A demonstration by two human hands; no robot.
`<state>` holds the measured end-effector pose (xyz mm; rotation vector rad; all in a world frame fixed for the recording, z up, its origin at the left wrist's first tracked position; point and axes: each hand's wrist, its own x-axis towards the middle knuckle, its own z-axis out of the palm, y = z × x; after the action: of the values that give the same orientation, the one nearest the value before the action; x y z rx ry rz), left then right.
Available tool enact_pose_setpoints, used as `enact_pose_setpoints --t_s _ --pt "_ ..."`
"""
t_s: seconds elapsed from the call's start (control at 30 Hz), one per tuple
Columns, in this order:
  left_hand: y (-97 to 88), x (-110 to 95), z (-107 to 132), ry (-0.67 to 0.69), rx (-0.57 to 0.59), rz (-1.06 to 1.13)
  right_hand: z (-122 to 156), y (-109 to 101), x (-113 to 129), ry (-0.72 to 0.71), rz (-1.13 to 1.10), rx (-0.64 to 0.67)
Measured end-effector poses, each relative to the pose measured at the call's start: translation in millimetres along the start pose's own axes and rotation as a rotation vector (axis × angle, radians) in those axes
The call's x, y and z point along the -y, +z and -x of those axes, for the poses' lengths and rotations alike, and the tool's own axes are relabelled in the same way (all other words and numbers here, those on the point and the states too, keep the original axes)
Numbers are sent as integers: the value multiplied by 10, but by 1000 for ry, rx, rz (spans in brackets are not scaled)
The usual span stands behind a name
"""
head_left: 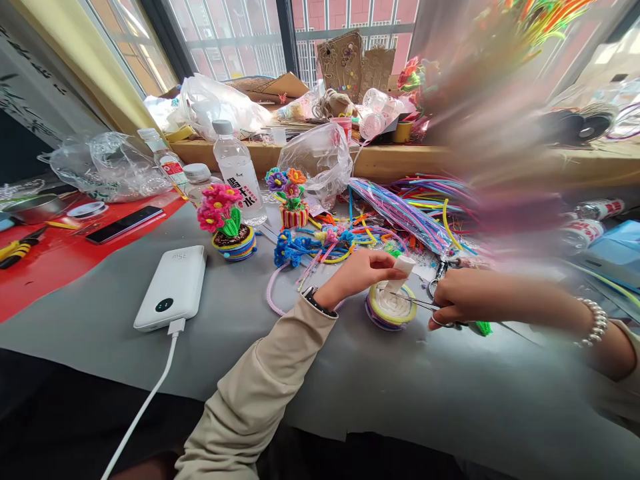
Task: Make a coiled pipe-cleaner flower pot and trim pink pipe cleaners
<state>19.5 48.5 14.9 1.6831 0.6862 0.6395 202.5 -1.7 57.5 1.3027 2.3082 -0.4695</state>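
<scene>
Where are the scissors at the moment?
In the head view, right of centre, the scissors are in the right hand, their blades pointing left over the yellow-rimmed pot.

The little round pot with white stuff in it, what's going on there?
The person's left hand holds a white piece that stands up at the pot. The right hand holds scissors, their blades pointing over the white filling; whether they touch it is hard to tell. The pot sits on the grey table cover. To its left stands another pot with pink flowers.
</scene>
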Motion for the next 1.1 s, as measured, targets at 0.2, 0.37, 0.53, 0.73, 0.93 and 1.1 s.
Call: enact_pose_setpoints --t_s 0.2,0.37,0.53,0.73,0.93,1.1 --pt "-19 48 -12 13 -25 -15 -11 -2 24 -10 -17 -7" --pt "-41 85 -18 -22 -37 -35 17 -1 32 -3 11 4" --pt "-54 80 -20 -49 -76 -66 51 -30 44 63 92 85" --pt "-55 75 -17 -52 -105 -44 47 -110 59 77 57 189" --pt "-46 72 -15 -64 -132 -26 29 -132 57 78 79 164" --pt "-40 74 -13 -70 -138 -24 25 -138 73 95 91 159"
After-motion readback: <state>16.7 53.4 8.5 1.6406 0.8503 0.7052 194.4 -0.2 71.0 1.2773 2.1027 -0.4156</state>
